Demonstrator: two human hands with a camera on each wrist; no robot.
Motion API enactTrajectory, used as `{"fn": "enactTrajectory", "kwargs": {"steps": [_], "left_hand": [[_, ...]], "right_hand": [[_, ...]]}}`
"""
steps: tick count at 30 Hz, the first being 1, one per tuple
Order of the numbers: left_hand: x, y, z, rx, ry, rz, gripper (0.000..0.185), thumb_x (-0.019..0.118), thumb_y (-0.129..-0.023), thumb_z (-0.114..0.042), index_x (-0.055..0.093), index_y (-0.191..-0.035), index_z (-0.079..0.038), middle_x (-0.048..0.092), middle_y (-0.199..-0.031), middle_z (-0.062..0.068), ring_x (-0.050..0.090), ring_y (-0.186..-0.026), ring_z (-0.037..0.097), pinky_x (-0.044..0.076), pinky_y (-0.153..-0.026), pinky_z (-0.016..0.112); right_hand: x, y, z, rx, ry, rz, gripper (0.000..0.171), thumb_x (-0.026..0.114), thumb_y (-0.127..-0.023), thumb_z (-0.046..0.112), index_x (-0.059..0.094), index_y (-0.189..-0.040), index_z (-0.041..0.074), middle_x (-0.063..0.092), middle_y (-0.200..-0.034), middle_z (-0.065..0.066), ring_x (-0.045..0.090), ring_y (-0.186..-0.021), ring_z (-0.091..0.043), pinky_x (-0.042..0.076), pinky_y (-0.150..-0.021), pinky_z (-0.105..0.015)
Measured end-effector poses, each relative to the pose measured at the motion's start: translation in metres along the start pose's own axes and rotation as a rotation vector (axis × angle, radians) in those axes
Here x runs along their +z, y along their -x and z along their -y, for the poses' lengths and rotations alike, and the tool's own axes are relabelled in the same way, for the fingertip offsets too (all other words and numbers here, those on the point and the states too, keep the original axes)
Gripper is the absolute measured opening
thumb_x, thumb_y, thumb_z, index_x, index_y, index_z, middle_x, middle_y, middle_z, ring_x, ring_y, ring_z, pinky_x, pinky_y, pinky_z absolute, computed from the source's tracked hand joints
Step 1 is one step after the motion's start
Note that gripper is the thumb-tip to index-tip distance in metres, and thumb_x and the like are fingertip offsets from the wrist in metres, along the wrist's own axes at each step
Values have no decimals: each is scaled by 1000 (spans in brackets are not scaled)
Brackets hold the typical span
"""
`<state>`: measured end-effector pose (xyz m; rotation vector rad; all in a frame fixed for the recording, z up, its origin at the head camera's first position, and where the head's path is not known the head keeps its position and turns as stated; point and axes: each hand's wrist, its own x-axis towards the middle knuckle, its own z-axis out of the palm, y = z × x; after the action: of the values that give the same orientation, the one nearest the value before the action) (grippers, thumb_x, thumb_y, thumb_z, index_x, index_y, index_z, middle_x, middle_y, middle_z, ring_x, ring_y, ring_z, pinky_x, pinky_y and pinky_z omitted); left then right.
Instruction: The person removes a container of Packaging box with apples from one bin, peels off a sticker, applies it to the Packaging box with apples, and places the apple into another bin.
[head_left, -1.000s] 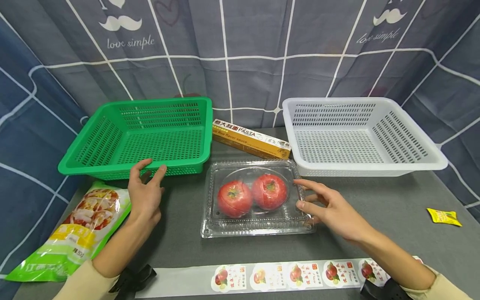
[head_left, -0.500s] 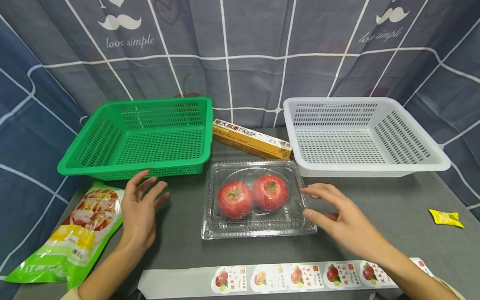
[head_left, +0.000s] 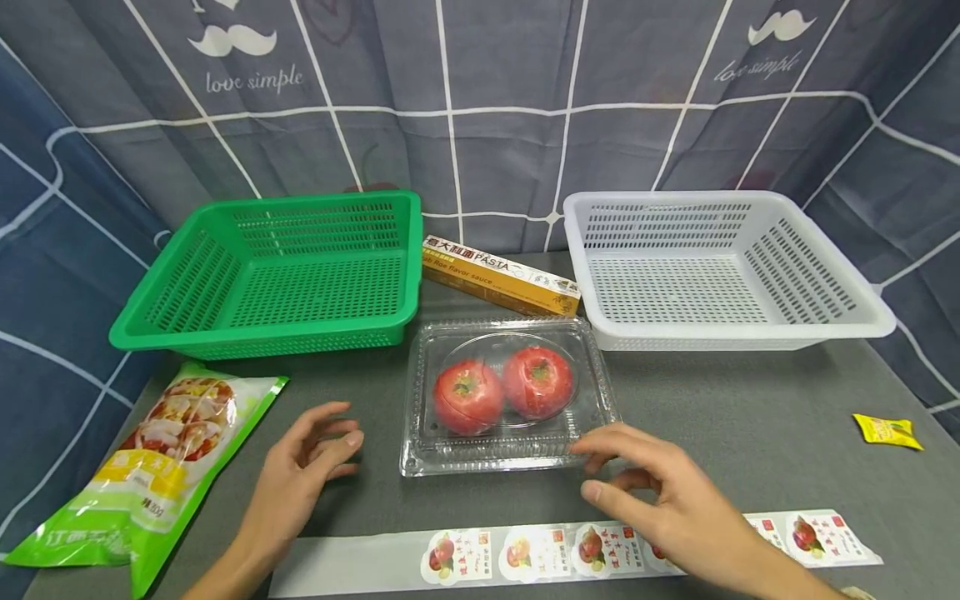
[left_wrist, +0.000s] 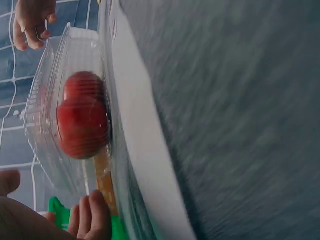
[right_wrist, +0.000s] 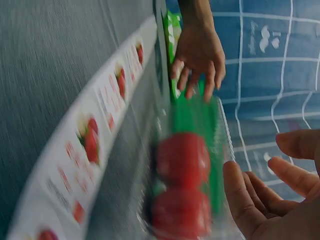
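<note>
A clear plastic clamshell box (head_left: 487, 454) lies closed on the grey table, with two red apples (head_left: 469, 397) inside. My left hand (head_left: 303, 467) hovers to the left of the box, fingers loosely bent and holding nothing. Over the box's front right corner is my right hand (head_left: 645, 483), its fingers relaxed and spread, nothing gripped. Below both hands runs a strip of apple stickers (head_left: 536, 552) on white backing, partly covered by the right hand. In the right wrist view the apples (right_wrist: 182, 160) look blurred beside the right fingers.
A green basket (head_left: 262, 342) stands at the back left and a white basket (head_left: 735, 332) at the back right. Between them lies a pasta box (head_left: 498, 279). A green food bag (head_left: 150, 467) rests at the left, a small yellow packet (head_left: 887, 431) at the far right.
Both hands have drawn back toward the front edge. The left came away from the green basket's rim; the right left the box's right side and now hangs over its front corner.
</note>
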<state>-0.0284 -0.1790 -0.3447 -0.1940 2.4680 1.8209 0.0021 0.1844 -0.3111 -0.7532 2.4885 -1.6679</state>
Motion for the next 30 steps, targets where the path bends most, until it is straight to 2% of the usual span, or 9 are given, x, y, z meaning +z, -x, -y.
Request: {"fn": "enactTrajectory", "kwargs": {"steps": [3,7,10,15,17,21,24,27,30], "left_hand": [[1,8,2,-8,-86,38,48,68,-96,-23,51,-138,-9,60,-122,15,64,-96,15,56,-76,30],[3,15,3,-22,-208,37,51,73,-92,-28,54,-137,-15,64,-115,7,63,-93,13,53,-74,29],[4,20,3,-43,-251,37,51,76,-89,-28,57,-134,-16,66,-109,4,64,-91,11,51,-74,27],[8,25,5,-93,-253,58,49,81,-84,-25,62,-128,-12,66,-102,4,63,-87,12,51,-71,27],[9,28,7,-119,-256,67,49,82,-82,-24,63,-125,-12,65,-101,4,62,-87,13,52,-70,27],[10,31,12,-120,-293,119,50,85,-79,-26,66,-123,-12,65,-99,1,60,-85,12,52,-69,27],[9,33,17,-24,-341,203,50,86,-77,-28,67,-120,-12,64,-95,-2,59,-83,9,51,-68,25],[8,33,24,122,-388,291,50,86,-77,-33,66,-119,-14,62,-94,-7,56,-82,5,50,-69,25],[6,32,30,262,-461,360,50,85,-77,-39,66,-118,-20,59,-96,-13,53,-81,1,47,-67,25]], "right_hand": [[12,-1,-4,-16,-97,79,32,65,-94,2,65,-123,16,63,-117,-1,60,-98,-20,56,-76,-33],[29,-6,-9,-50,-197,170,30,63,-96,3,63,-124,14,62,-119,-3,60,-105,-23,56,-80,-35],[42,-10,-12,-68,-235,224,29,64,-96,4,63,-124,13,62,-118,-4,61,-107,-24,55,-83,-35],[64,-16,-13,-61,-250,276,26,67,-93,6,65,-119,10,64,-115,-4,63,-104,-20,54,-85,-32],[71,-19,-13,-72,-238,300,26,67,-93,5,66,-118,9,64,-113,-3,63,-99,-15,55,-82,-30],[85,-25,-12,-77,-203,355,27,67,-92,4,66,-119,10,65,-113,0,62,-98,-9,54,-79,-25],[94,-29,-14,-65,-200,392,28,67,-93,5,65,-121,9,64,-116,1,60,-106,-9,53,-84,-24],[101,-31,-17,-38,-227,423,30,66,-93,5,64,-123,7,63,-119,0,59,-110,-9,52,-87,-24],[105,-32,-19,-37,-200,451,32,66,-94,7,62,-126,7,62,-121,2,57,-111,-7,51,-88,-23]]}}
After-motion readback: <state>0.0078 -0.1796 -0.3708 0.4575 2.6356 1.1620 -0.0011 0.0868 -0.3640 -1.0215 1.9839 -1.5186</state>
